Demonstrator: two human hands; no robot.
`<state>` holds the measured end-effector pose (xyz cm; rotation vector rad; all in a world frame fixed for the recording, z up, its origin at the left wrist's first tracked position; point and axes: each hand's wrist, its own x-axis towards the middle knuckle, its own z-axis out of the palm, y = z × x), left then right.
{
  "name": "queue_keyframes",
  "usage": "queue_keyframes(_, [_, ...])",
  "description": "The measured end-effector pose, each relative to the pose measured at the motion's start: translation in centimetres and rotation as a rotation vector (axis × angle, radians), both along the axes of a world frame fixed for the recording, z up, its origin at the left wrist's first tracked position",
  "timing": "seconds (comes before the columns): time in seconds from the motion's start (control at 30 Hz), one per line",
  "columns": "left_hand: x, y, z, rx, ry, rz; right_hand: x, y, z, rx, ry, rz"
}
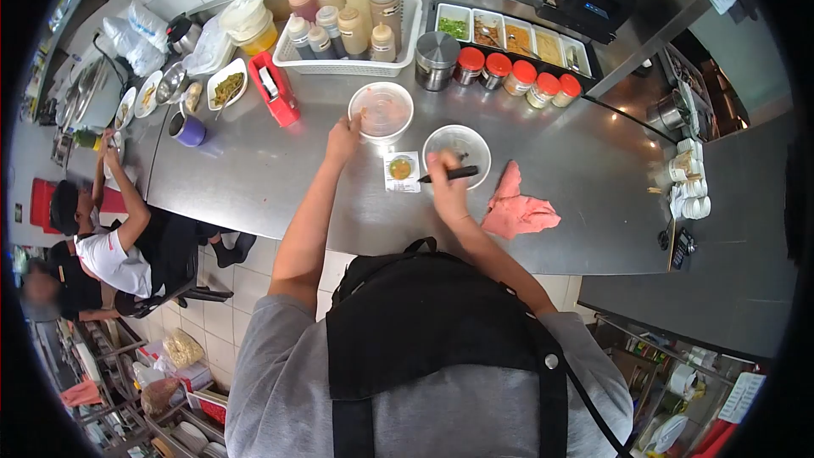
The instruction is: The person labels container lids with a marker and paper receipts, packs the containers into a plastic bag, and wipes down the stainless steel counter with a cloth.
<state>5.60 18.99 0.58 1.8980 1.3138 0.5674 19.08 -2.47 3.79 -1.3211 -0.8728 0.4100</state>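
My left hand (342, 141) grips the left edge of a round plastic tub (383, 108) with a clear lid and pinkish contents. In my right hand (446, 182) is a black marker (449, 174), pointing left. Behind that hand stands a second round white tub (476, 153), with something dark inside, partly hidden by the hand. Between the two tubs, a small cup of yellow-green sauce (400, 169) rests on a printed white slip (410, 186). To the right of my right hand lies a crumpled pink cloth (519, 210).
A white basket (408, 42) of squeeze bottles stands at the back, beside a steel canister (437, 59) and several red-lidded jars (519, 78). Left of it is a red tape dispenser (273, 92). Further left, a seated person (114, 246) handles something at the counter.
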Motion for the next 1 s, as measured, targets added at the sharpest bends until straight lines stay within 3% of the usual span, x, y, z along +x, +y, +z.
queue_keyframes(0.03, [0.4, -0.2, -0.2, -0.001, 0.002, -0.010, -0.6, 0.2, -0.7, -0.005, 0.023, 0.025])
queue_keyframes(0.1, [0.4, -1.2, -0.4, -0.047, -0.155, 0.077, 0.2, 0.5, -1.2, 0.022, -0.299, -0.047])
queue_keyframes(0.13, [0.3, -1.6, -0.3, -0.050, -0.151, 0.071, 0.6, 0.9, -1.1, 0.018, -0.295, -0.053])
queue_keyframes(0.2, [-0.3, -2.7, 0.0, -0.016, -0.098, 0.137, 1.6, 1.8, -1.0, 0.016, -0.101, -0.093])
queue_keyframes(0.33, [-2.1, -4.2, -1.1, 0.117, -0.098, 0.205, 6.9, 4.6, -1.4, 0.040, -0.097, -0.141])
queue_keyframes(0.37, [-2.4, -4.6, -1.0, 0.091, -0.136, 0.244, 8.2, 4.8, -0.9, -0.046, -0.055, -0.139])
queue_keyframes(0.43, [-2.8, -5.7, 0.0, 0.067, -0.174, 0.279, 10.6, 5.4, 0.0, -0.103, 0.323, -0.158])
queue_keyframes(0.53, [-2.1, -9.2, 3.2, 0.004, -0.387, 0.256, 12.4, 3.7, 3.0, 0.019, 0.390, -0.217])
queue_keyframes(0.63, [-0.7, -13.8, 7.1, -0.194, -0.564, 0.140, 13.0, 0.6, 4.6, 0.085, 0.398, -0.294])
queue_keyframes(0.7, [0.2, -16.5, 8.1, -0.507, -0.613, 0.035, 12.9, -1.6, 5.5, 0.090, 0.389, -0.332])
queue_keyframes(0.9, [2.4, -20.6, 2.1, -0.791, -0.546, -0.173, 11.6, -6.1, 6.2, 0.107, 0.376, -0.376])
queue_keyframes(1.0, [3.4, -21.1, 1.7, -0.927, -0.457, -0.226, 9.3, -5.7, 5.1, -0.065, 0.337, -0.325])
